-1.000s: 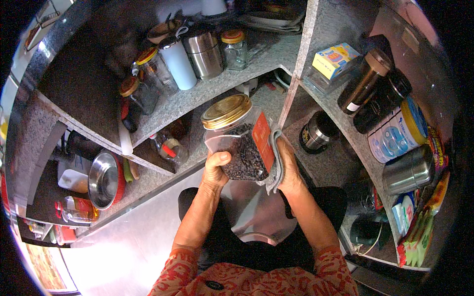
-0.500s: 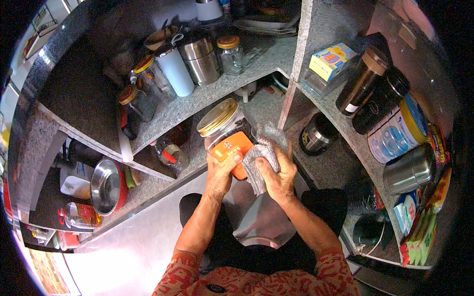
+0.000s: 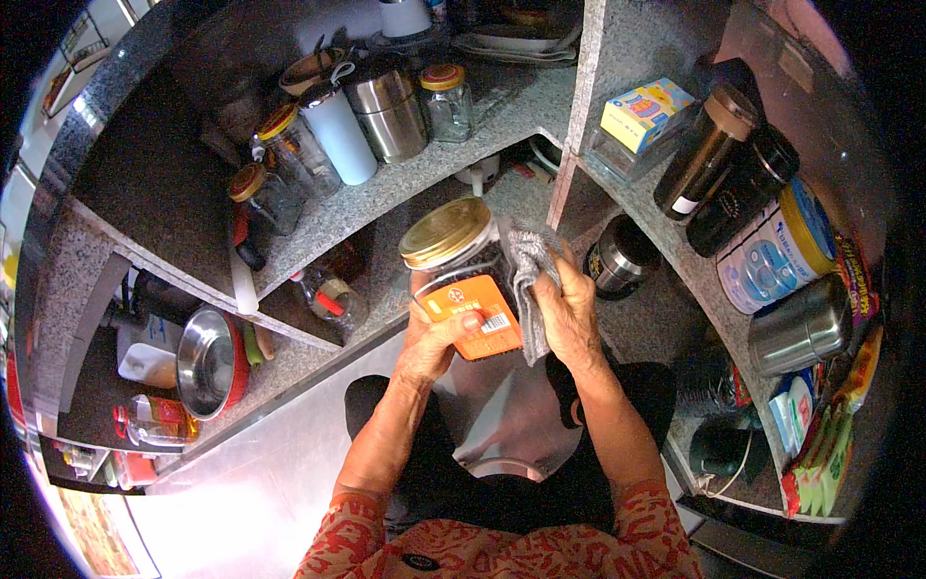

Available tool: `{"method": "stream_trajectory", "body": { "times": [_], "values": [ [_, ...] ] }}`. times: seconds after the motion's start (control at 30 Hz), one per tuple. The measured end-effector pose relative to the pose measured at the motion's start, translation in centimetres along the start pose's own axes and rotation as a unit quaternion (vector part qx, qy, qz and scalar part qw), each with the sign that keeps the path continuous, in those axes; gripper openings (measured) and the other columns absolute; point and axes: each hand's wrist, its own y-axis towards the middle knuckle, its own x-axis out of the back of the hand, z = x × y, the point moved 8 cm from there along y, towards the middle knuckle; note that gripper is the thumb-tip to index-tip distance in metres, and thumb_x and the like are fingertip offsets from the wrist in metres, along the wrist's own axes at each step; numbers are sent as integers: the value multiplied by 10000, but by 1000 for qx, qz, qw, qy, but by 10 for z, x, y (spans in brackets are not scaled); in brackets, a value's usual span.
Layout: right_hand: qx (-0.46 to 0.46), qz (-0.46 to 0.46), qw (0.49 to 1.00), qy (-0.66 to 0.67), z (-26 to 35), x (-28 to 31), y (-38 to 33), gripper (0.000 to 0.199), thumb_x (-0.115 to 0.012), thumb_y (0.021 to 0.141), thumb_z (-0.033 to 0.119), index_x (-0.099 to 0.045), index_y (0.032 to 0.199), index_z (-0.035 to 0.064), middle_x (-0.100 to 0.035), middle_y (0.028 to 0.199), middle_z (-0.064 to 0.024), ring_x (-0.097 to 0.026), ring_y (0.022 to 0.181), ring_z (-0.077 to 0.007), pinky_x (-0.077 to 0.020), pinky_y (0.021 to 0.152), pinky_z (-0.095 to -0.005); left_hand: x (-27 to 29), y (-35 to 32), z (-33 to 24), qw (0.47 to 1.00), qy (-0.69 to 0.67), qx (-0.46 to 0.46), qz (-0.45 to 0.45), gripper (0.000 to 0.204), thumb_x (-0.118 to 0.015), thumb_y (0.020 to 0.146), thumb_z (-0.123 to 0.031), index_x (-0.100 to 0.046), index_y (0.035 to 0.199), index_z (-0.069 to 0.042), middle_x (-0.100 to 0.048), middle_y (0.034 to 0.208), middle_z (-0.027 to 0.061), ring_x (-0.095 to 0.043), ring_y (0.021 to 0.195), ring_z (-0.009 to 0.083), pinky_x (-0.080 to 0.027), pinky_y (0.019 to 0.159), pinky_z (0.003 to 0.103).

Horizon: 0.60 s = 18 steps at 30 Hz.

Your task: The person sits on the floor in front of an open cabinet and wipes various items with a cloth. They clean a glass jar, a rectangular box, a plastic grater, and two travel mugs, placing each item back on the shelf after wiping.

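Note:
My left hand [image 3: 434,340] grips a large glass jar [image 3: 461,253] with a gold lid, together with an orange packet [image 3: 475,311] pressed against the jar's front. My right hand [image 3: 569,314] holds a grey cloth [image 3: 529,265] against the jar's right side. The jar has dark contents. Both hands are in front of the granite shelves, above my lap.
Granite shelves [image 3: 386,198] curve around me. On them stand lidded glass jars [image 3: 289,145], a white bottle [image 3: 338,135], a steel canister [image 3: 386,111], a yellow-blue box [image 3: 644,114], dark flasks [image 3: 709,150], a round tin [image 3: 781,246] and a steel bowl [image 3: 205,362].
The packet has been turned from showing its clear, dark-filled side to its orange face against the jar. My right hand has brought the grey cloth up onto the jar's side.

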Motion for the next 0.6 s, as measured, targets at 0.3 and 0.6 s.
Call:
{"method": "stream_trajectory", "body": {
  "times": [0.3,0.6],
  "values": [
    [46,1,996,-79,27,6,3,307,-528,838,118,-558,1118,-3,-557,1039,-177,-551,964,-296,-434,842,-357,-12,4,4,998,55,-16,41,896,-832,554,-102,-342,1304,-74,-489,1212,83,-491,1111,203,-409,949,350],
    [211,16,955,-208,59,-12,-13,390,-607,648,42,-645,1033,89,-529,1036,-138,-492,942,-313,-410,835,-403,-5,12,3,990,113,-60,50,967,-860,534,-155,-299,1316,-55,-477,1229,90,-469,1135,200,-367,986,350]
  ]
}}
